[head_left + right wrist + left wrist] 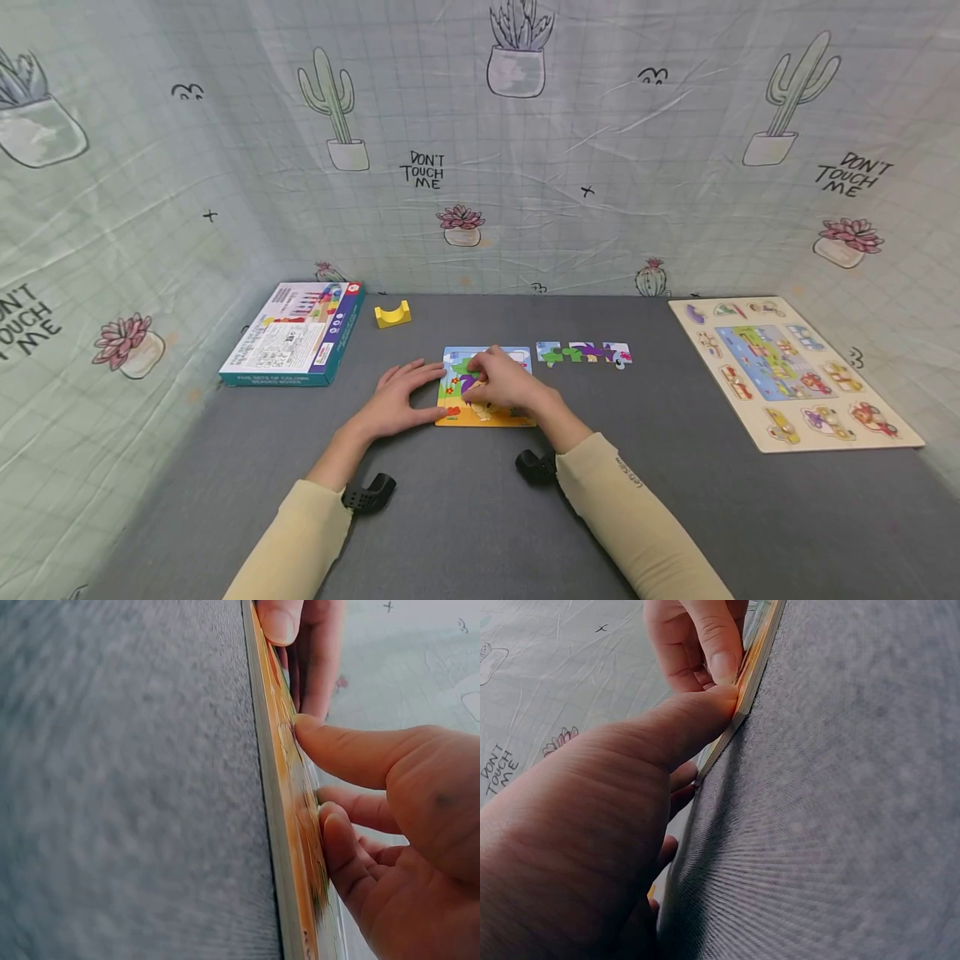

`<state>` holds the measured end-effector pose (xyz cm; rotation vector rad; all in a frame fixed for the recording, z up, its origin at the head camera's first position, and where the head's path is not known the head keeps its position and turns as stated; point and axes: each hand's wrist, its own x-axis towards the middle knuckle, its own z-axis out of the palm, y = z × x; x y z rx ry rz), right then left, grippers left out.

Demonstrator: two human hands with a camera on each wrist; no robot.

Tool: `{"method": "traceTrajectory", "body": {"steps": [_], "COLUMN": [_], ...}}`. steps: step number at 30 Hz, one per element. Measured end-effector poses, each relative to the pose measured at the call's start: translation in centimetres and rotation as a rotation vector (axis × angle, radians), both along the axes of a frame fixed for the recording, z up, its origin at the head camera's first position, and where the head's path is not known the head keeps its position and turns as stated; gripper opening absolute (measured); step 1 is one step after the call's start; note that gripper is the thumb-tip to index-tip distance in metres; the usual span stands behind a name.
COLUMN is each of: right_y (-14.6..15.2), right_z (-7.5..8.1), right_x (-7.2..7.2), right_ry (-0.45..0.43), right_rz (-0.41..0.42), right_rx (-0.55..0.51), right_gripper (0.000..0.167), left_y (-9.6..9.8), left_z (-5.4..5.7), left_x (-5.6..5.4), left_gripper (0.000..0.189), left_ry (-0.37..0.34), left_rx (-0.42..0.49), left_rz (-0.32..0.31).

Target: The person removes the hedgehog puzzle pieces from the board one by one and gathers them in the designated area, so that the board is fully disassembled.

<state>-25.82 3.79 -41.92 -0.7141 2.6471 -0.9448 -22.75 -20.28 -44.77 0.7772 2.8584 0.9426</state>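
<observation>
A small jigsaw puzzle (501, 418) with an orange lower part lies flat on the grey table. My left hand (397, 400) rests at its left side, thumb on the near left corner and fingers fairly straight along the edge. Over the middle of the picture, my right hand (508, 383) bends its fingers down. In the right wrist view, thumb and fingertips (336, 825) touch the puzzle's face (289, 761) a little apart; I cannot tell whether they pinch a piece. Loose puzzle pieces (592, 353), green and purple, lie in a row at the puzzle's right.
A flat toy box (288, 329) lies at the back left, with a yellow arched block (393, 314) to its right. On the right is a wooden peg-puzzle board (738, 412). A curtain (525, 183) printed with cacti rises behind the table and along its sides.
</observation>
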Motion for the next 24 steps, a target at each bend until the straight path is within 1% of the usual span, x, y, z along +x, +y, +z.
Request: {"method": "traceTrajectory", "body": {"steps": [4,7,12,14,19,24], "right_y": [-0.23,-0.31,-0.27,-0.21,-0.12,-0.16], "right_z": [0.1,0.15,0.2,0.24,0.28,0.24], "right_x": [0.18,0.27,0.25,0.2,0.13,0.13], "right_ry": [0.01,-0.002,0.004,0.012,-0.002,-0.009], "right_rz": [-0.015,-0.025,-0.017,-0.017,-0.039,-0.062], "right_rx": [0.009,0.0,-0.022,-0.041,-0.109,-0.167], "right_gripper": [0.042,0.041,0.04,0.037,0.027,0.016], "left_y": [-0.03,-0.07,-0.11,-0.12,-0.08,-0.06], "left_z": [-0.05,-0.09,-0.13,-0.14,-0.07,-0.04], "left_x": [-0.03,-0.07,-0.05,-0.02,0.02,-0.08], "left_gripper": [0.069,0.068,0.069,0.069,0.068,0.068], "left_ry": [0.004,0.005,0.003,0.002,0.0,0.02], "left_rx": [-0.002,0.001,0.006,0.008,0.018,0.018], "left_rz": [0.003,-0.001,-0.004,-0.002,0.0,-0.004]}}
